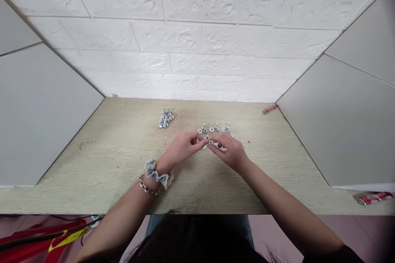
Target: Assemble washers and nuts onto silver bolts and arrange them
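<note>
My left hand (184, 148) and my right hand (230, 151) meet over the middle of the table, fingertips almost touching. A small silver bolt (207, 137) shows at the closed thumb and forefinger of my left hand. My right hand pinches a silver nut (211, 142) right beside it. A washer (204, 146) lies under the fingertips, partly hidden. Just beyond my hands is a row of loose hardware sets: a bolt (203, 126), a nut (205, 130) and a washer (200, 131) at its left end. More small parts beneath my right hand are mostly covered.
A pile of bolts fitted with washers (166, 118) sits farther back, left of the row. Red batteries lie at the right: one cell (270, 109) by the back corner, others (373, 198) near the front edge. White brick-patterned wall (185, 37) and grey side panels (345, 119) enclose the table (101, 164).
</note>
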Demonstrator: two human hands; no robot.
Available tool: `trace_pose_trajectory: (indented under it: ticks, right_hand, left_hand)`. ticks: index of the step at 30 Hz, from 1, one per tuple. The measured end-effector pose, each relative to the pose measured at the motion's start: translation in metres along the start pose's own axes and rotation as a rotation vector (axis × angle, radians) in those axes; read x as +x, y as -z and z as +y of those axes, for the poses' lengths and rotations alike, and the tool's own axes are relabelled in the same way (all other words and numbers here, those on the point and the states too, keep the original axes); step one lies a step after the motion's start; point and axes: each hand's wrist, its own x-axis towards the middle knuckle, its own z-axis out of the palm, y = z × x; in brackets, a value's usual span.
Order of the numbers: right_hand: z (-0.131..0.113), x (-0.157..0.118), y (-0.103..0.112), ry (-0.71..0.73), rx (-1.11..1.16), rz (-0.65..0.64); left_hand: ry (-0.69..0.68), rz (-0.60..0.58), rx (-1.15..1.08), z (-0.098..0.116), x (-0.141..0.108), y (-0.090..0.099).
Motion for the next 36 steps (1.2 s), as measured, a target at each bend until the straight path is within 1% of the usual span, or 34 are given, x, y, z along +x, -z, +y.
trace_pose_trajectory:
  ticks: [3,7,9,11,13,14,16,18,20,22,24,28,32,36]
  right_hand:
    - [0.000,0.000,0.000,0.038,-0.014,0.005]
    - [0.001,-0.001,-0.001,0.084,-0.003,0.018]
    - [0.000,-0.002,-0.003,0.078,-0.007,0.001]
    - [0.000,-0.001,-0.002,0.035,-0.025,-0.027]
    - [0.002,0.002,0.004,-0.058,-0.044,-0.075]
    - [0.005,0.005,0.011,-0.128,-0.046,-0.106]
    - [0.013,0.010,0.030,-0.314,0.007,-0.204]
    - [0.024,0.013,0.054,-0.527,0.115,-0.340]
    - [0.037,0.014,0.075,-0.611,0.122,-0.471]
    - [0.048,0.011,0.086,-0.670,0.009,-0.483]
    - [0.056,0.007,0.087,-0.714,-0.107,-0.513]
    - [0.058,0.004,0.072,-0.772,-0.249,-0.596]
    - [0.050,0.005,0.063,-0.717,-0.285,-0.572]
    - [0.041,0.005,0.062,-0.646,-0.323,-0.526]
  left_hand:
    - [-0.007,-0.039,-0.030,0.004,-0.001,-0.003]
    - [-0.027,-0.050,-0.060,0.008,-0.002,-0.008]
    - [-0.039,-0.056,-0.056,0.007,-0.002,-0.010]
    - [-0.075,-0.046,-0.005,0.005,-0.003,-0.012]
    - [-0.142,0.002,0.120,0.002,-0.003,-0.012]
    - [-0.178,0.038,0.192,0.001,-0.004,-0.012]
    - [-0.228,0.129,0.300,-0.002,-0.004,-0.010]
    - [-0.247,0.224,0.337,-0.005,-0.004,-0.006]
    - [-0.249,0.312,0.356,-0.007,-0.003,-0.002]
    - [-0.249,0.369,0.377,-0.010,-0.002,0.001]
    - [-0.254,0.378,0.372,-0.012,-0.001,0.002]
    - [-0.298,0.320,0.340,-0.015,-0.002,0.002]
    - [-0.338,0.306,0.348,-0.016,-0.002,0.002]
    - [-0.313,0.312,0.353,-0.017,-0.002,0.004]
